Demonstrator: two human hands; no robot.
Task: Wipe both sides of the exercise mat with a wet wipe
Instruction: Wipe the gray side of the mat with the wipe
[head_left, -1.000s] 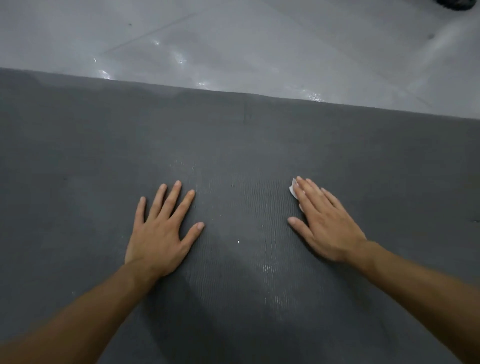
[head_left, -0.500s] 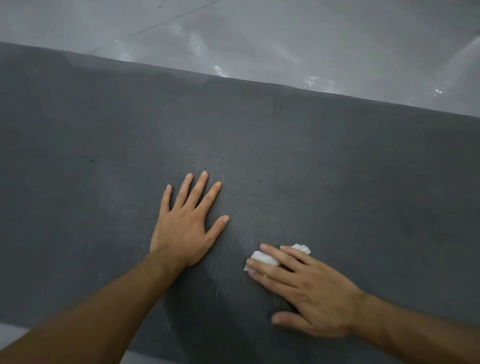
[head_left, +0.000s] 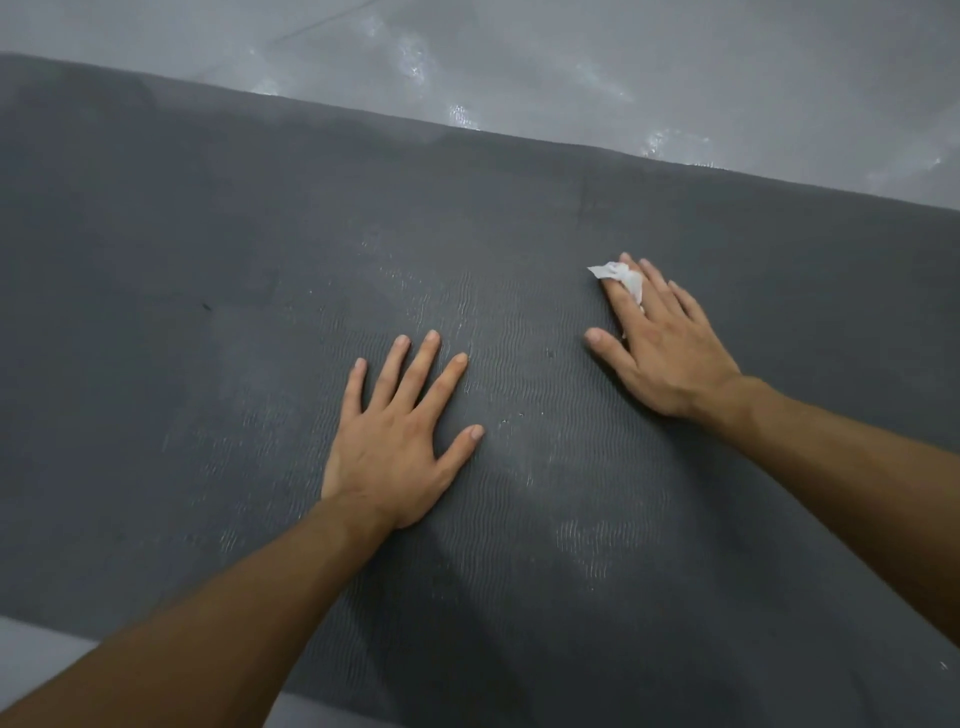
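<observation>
Mat (head_left: 208, 260) lies flat on floor (head_left: 623, 62), fills most of view. R hand (head_left: 670, 353) near far edge, fingers straight, pressing wet wipe (head_left: 621, 278) onto mat. L hand (head_left: 400, 447) flat mid-mat, fingers spread, holding nothing. Shiny damp patches mid-mat: top side prob. partly done; underside judged not yet wiped. No obstacles exc. L hand in wipe's path.

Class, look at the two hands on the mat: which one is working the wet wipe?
The right hand, whose straight fingers press the white wet wipe onto the exercise mat. The left hand lies flat and spread, no wipe showing.
</observation>
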